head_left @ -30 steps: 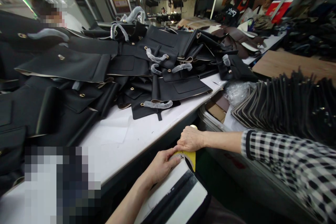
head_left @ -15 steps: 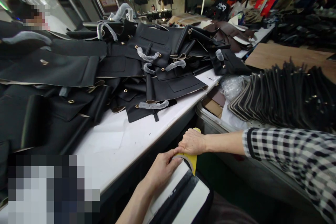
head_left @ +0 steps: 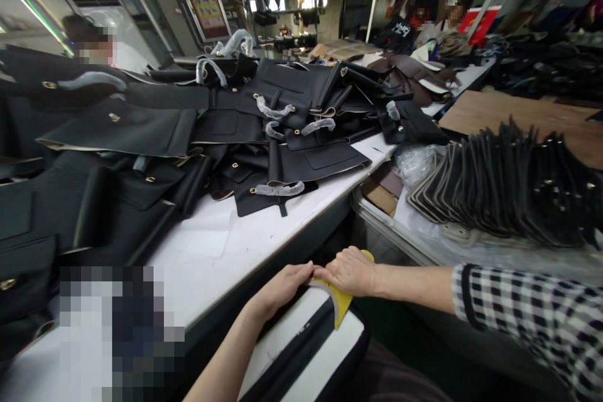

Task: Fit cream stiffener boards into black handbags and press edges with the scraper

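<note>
My right hand (head_left: pixel 354 271) is closed round a yellow tool (head_left: pixel 343 308) with a curved pale edge; one end shows past the knuckles and the other points down. Its lower tip lies against a black panel with white strips (head_left: pixel 325 352), tilted below my hands. My left hand (head_left: pixel 282 289) lies at the panel's far left corner, fingers stretched out, their tips close to my right thumb. Whether the left thumb grips the panel from beneath is hidden. A dark worktable (head_left: pixel 226 289) with a white top runs just beyond my left hand.
Black leather bag pieces (head_left: pixel 311 160) with wrapped handles and gold-coloured fittings are heaped on the table. At right, a row of dark pieces (head_left: pixel 499 195) stands beside crumpled clear plastic (head_left: pixel 417 163). People (head_left: pixel 97 44) sit or stand in the background.
My view has swung slightly left and up. My left hand has slid off the panel's white strip towards its far edge; the yellow tool has tilted a little, still in my right hand.
</note>
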A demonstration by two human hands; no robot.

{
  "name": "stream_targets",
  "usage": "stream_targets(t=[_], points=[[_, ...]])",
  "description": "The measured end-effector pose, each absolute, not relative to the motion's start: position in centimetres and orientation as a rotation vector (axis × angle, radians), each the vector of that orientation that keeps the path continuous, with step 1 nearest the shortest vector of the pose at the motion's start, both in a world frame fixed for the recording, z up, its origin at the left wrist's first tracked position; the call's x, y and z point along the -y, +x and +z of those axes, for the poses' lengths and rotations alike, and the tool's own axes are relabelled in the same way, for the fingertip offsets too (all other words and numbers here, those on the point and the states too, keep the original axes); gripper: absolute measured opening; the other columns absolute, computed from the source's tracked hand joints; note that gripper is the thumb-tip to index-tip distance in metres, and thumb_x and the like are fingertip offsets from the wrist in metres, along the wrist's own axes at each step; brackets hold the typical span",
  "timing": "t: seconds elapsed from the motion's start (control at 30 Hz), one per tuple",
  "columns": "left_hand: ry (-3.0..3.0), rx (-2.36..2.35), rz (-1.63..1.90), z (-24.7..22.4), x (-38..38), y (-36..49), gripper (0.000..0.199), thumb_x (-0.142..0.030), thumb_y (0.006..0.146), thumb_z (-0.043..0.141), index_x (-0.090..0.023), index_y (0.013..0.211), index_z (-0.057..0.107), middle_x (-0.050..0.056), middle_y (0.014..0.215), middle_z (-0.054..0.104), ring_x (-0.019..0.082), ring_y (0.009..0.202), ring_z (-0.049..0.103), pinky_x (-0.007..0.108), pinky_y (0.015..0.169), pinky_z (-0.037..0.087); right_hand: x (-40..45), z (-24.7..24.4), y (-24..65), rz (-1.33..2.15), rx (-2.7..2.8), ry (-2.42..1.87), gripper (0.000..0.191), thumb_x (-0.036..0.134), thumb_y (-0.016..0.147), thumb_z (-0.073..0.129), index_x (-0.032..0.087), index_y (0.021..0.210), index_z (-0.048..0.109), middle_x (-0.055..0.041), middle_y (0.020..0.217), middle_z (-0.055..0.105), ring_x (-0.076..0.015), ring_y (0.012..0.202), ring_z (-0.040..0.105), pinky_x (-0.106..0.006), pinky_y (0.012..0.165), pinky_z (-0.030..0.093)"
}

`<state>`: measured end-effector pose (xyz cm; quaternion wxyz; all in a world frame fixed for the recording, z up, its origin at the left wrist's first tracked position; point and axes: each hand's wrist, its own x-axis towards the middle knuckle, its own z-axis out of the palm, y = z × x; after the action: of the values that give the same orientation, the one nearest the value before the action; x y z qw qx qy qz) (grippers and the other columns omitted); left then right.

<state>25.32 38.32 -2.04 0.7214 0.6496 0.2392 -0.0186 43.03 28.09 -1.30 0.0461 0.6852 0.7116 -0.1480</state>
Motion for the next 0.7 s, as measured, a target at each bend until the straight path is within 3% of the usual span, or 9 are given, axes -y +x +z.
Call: stream_targets(t=[0.23,0.3,0.37,0.43,0.5,0.57,0.63,0.7], points=[[1.264,-0.618,-0.085,-3.2,-38.9,25.8,0.045,-0.041,0.076,0.073,-0.013,0.110,0.074,0.009,0.096,0.074,0.023,0.089,0.064,0.033,0.087,0.045,-28.0,-1.6,43.6,-0.798,-2.205,2.217,0.077,0.066,0.097,0.021,0.016,0.074,0.074,-0.0167,0.076,0.071,-0.0314,0.080,0.068,-0.039,0.073,0.044],[1.243,-0.655,-0.074,-3.6,-39.0,25.8,0.046,-0.039,0.072,0.076,-0.013,0.109,0.075,0.009,0.095,0.075,0.023,0.086,0.064,0.033,0.085,0.045,-27.8,-2.1,44.3,-1.030,-2.188,2.250,0.078,0.074,0.093,0.024,0.016,0.066,0.069,-0.0125,0.067,0.067,-0.0258,0.070,0.065,-0.035,0.067,0.043],[1.221,-0.676,-0.069,-3.9,-39.2,25.9,0.047,-0.039,0.069,0.078,-0.013,0.108,0.075,0.009,0.093,0.075,0.022,0.084,0.064,0.033,0.084,0.046,-27.5,-2.7,45.2,-1.342,-2.111,2.269,0.086,0.080,0.090,0.013,0.016,0.063,0.063,-0.0059,0.052,0.055,-0.0174,0.052,0.054,-0.029,0.056,0.041],[1.207,-0.686,-0.071,-4.2,-39.3,25.9,0.046,-0.039,0.067,0.079,-0.014,0.106,0.076,0.008,0.089,0.075,0.020,0.081,0.063,0.032,0.082,0.047,-27.1,-3.4,46.3,-1.621,-2.008,2.283,0.096,0.077,0.087,-0.011,0.016,0.077,0.062,0.0014,0.047,0.040,-0.0121,0.041,0.039,-0.026,0.045,0.036],[1.203,-0.693,-0.080,-4.2,-39.4,26.0,0.045,-0.038,0.066,0.080,-0.014,0.103,0.077,0.006,0.084,0.074,0.018,0.077,0.062,0.030,0.080,0.046,-26.7,-3.8,47.1,-1.974,-1.892,2.301,0.102,0.071,0.083,-0.025,0.016,0.104,0.059,0.0054,0.053,0.034,-0.0106,0.041,0.031,-0.024,0.043,0.033],[1.203,-0.692,-0.090,-4.0,-39.4,26.1,0.043,-0.038,0.066,0.080,-0.013,0.101,0.077,0.006,0.083,0.074,0.017,0.075,0.060,0.029,0.079,0.046,-26.4,-4.0,47.3,-2.593,-1.635,2.192,0.094,0.079,0.083,-0.013,0.021,0.125,0.048,0.0060,0.062,0.035,-0.0095,0.046,0.030,-0.022,0.045,0.032],[1.207,-0.677,-0.105,-3.7,-39.4,26.2,0.043,-0.039,0.067,0.078,-0.013,0.101,0.077,0.006,0.084,0.073,0.017,0.074,0.060,0.029,0.078,0.047,-26.4,-4.0,46.8,-3.186,-1.240,1.925,0.086,0.090,0.080,0.018,0.026,0.132,0.043,0.0058,0.069,0.039,-0.0081,0.050,0.030,-0.020,0.047,0.030],[1.219,-0.646,-0.125,-3.5,-39.3,26.2,0.042,-0.040,0.070,0.076,-0.013,0.102,0.076,0.006,0.085,0.073,0.017,0.071,0.059,0.030,0.074,0.047,-26.7,-4.1,45.7,-3.316,-1.061,1.895,0.082,0.086,0.075,0.048,0.028,0.134,0.042,0.0066,0.071,0.039,-0.0068,0.052,0.029,-0.018,0.048,0.027]])
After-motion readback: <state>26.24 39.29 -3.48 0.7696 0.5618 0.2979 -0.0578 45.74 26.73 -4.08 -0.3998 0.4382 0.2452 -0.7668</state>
